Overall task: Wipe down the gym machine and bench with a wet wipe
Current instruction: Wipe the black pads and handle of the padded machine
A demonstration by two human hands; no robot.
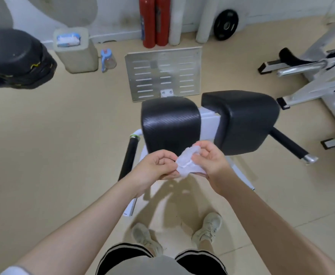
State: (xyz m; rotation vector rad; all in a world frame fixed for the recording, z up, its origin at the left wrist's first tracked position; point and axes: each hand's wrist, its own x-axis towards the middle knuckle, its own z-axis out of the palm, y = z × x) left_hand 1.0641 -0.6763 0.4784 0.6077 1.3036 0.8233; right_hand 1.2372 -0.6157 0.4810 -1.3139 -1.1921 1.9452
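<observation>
Right below the head camera, filling the middle of the room, is the gym machine: two black pads side by side, left pad [170,122] and right pad [240,120], on a white frame [209,124] with black handles sticking out either side. Beyond it on the far floor lies a slotted metal footplate [163,73], then two red fire extinguishers [154,20] against the far wall. Far left there's a bin with a pack of wipes [68,39] on top.

Now the bit that matters. Both hands are up in front of the near edge of the left pad, bunching a wet wipe [186,163] between them. Left hand [156,167] has its fingers curled, pinching the left end of the wipe; right hand [210,161] pinches the right end, thumb and fingers closed on it. So the wipe sits crumpled between the two sets of fingertips, long axis running roughly left to right, not touching any pad.

Left pad is just beyond and slightly below the wipe, so I'd guess that one gets wiped first, with either hand about equally close.
</observation>
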